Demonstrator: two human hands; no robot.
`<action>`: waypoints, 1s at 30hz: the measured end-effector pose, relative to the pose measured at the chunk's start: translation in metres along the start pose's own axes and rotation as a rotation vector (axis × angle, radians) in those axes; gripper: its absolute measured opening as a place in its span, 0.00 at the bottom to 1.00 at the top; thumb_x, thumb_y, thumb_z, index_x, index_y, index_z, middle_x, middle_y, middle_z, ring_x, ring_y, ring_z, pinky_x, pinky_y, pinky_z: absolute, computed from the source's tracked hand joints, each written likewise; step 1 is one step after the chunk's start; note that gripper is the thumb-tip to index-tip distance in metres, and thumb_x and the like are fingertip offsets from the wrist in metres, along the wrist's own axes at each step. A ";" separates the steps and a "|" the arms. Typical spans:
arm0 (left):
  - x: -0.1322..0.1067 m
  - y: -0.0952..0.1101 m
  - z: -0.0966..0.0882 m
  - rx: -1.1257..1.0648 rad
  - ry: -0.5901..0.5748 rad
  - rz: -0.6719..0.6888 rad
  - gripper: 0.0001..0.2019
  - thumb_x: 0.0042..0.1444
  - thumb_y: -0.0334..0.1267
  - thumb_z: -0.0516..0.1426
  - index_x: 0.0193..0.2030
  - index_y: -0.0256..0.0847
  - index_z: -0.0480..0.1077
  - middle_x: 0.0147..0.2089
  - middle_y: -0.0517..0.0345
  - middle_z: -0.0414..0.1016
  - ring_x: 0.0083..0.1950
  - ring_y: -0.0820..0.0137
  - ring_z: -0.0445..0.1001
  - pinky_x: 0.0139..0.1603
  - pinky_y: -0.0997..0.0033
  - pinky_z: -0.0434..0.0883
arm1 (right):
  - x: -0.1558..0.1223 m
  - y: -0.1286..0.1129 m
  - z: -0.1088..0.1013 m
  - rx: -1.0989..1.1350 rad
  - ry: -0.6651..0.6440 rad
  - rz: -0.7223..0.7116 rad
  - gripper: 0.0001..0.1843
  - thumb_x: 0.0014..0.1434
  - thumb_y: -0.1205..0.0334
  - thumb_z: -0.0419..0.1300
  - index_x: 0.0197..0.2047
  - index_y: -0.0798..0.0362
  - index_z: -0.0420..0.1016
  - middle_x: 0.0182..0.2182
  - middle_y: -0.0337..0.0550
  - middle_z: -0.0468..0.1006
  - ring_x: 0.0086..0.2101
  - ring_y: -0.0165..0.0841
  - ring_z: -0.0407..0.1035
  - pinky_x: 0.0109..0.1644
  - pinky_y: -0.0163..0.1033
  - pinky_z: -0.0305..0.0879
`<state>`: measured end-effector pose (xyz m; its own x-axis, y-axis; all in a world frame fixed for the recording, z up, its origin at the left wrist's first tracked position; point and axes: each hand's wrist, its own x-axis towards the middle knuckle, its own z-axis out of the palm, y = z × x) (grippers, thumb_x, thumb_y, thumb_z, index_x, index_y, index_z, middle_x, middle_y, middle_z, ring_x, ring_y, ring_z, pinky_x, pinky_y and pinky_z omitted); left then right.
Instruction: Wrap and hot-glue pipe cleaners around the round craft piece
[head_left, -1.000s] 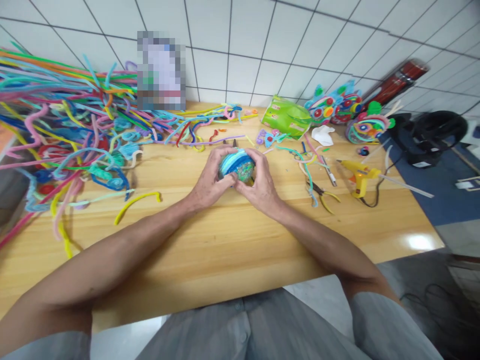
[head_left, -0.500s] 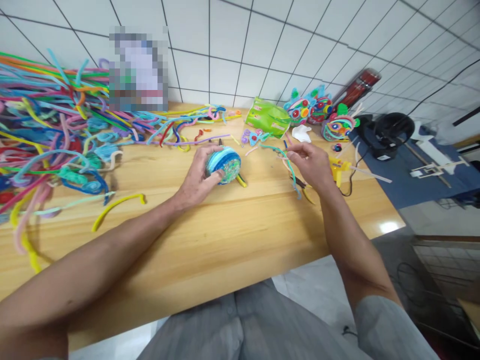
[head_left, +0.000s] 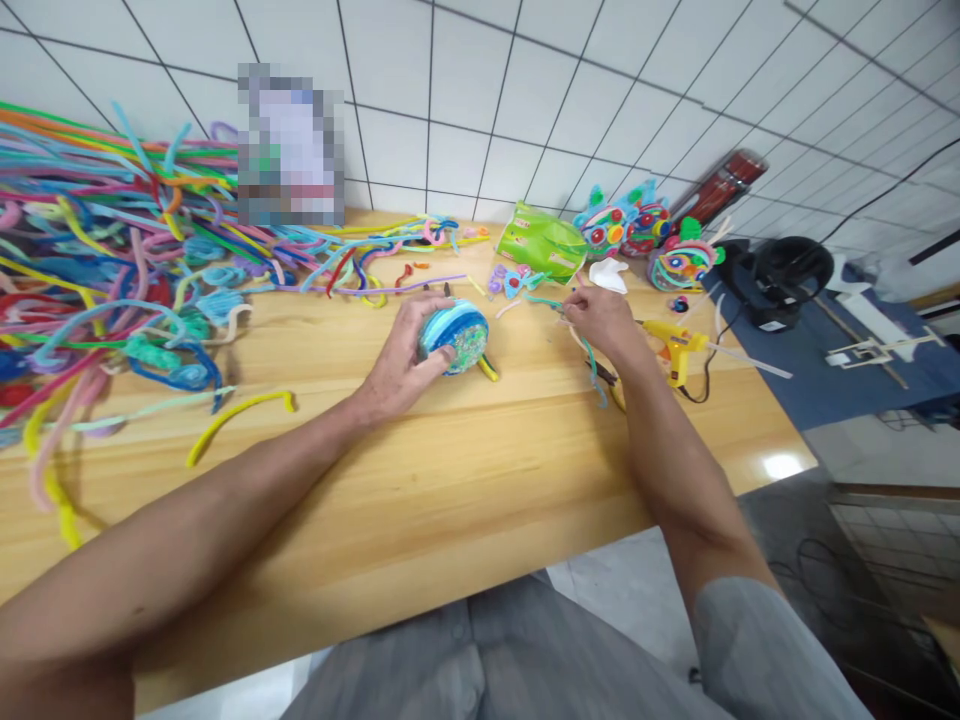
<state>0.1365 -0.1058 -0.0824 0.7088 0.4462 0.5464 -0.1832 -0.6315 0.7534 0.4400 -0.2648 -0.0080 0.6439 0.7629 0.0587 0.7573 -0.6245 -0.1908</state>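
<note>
My left grip [head_left: 405, 355] is clamped on the blue-striped ball [head_left: 457, 338], nearer the bench's [head_left: 420, 490] back edge than its front; my right grip [head_left: 600, 322] meets 1 teal strand [head_left: 546, 301], whether clamped I cannot tell.

Round piece [head_left: 459, 335]: blue-banded side, speckled greenish face angled toward wearer; clasped in left hand [head_left: 405, 362]. Teal strip [head_left: 544, 300]: thin, bent, right of round piece, partly hidden by right hand [head_left: 602, 322].
</note>
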 end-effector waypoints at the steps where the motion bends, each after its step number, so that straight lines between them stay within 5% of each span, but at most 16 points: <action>1: 0.000 0.000 0.000 -0.001 0.000 -0.003 0.27 0.70 0.52 0.61 0.72 0.49 0.64 0.73 0.44 0.68 0.77 0.49 0.67 0.79 0.40 0.67 | 0.004 0.000 0.002 -0.029 -0.032 0.013 0.16 0.65 0.65 0.59 0.45 0.53 0.89 0.48 0.53 0.90 0.49 0.47 0.81 0.53 0.45 0.71; 4: 0.001 0.001 0.000 0.004 0.002 0.006 0.26 0.71 0.51 0.60 0.71 0.49 0.64 0.73 0.45 0.68 0.77 0.49 0.67 0.80 0.39 0.66 | 0.012 0.000 0.011 -0.077 -0.088 0.028 0.17 0.67 0.64 0.58 0.47 0.54 0.89 0.48 0.54 0.90 0.49 0.47 0.81 0.54 0.46 0.72; 19: -0.001 0.000 0.000 -0.005 0.001 0.008 0.27 0.72 0.55 0.59 0.72 0.50 0.64 0.74 0.44 0.67 0.77 0.48 0.67 0.80 0.39 0.65 | 0.027 0.016 0.038 -0.141 0.066 -0.017 0.15 0.64 0.62 0.60 0.45 0.57 0.87 0.48 0.66 0.86 0.51 0.56 0.78 0.59 0.57 0.74; 26: -0.001 0.000 -0.001 -0.009 -0.006 0.016 0.26 0.72 0.53 0.59 0.73 0.51 0.64 0.74 0.45 0.67 0.77 0.49 0.66 0.80 0.39 0.65 | 0.027 0.025 0.004 0.357 0.198 0.037 0.10 0.64 0.59 0.57 0.36 0.49 0.79 0.39 0.48 0.85 0.43 0.44 0.78 0.52 0.47 0.75; 30: 0.000 0.001 -0.001 0.001 -0.009 0.015 0.27 0.71 0.53 0.60 0.72 0.50 0.64 0.74 0.44 0.68 0.77 0.48 0.67 0.80 0.38 0.66 | 0.021 0.021 -0.007 0.716 0.067 0.046 0.09 0.61 0.57 0.59 0.29 0.48 0.73 0.28 0.42 0.77 0.30 0.36 0.72 0.36 0.41 0.71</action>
<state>0.1356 -0.1056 -0.0815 0.7119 0.4310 0.5545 -0.1936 -0.6386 0.7448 0.4702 -0.2630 -0.0040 0.6960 0.7123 0.0905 0.4865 -0.3752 -0.7890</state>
